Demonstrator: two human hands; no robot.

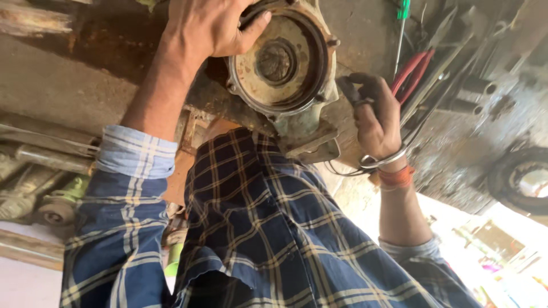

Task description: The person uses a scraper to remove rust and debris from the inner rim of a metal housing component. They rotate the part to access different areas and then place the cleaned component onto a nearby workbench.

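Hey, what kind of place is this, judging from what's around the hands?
Probably a mechanic's repair workshop. The left hand grips a rusty round machine housing on a grimy workbench, the right hand is greasy, and red-handled pliers lie among other tools, with a tyre nearby.

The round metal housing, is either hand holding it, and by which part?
The left hand grips the round metal housing at its upper rim. The right hand touches its side edge; whether it holds anything cannot be told.
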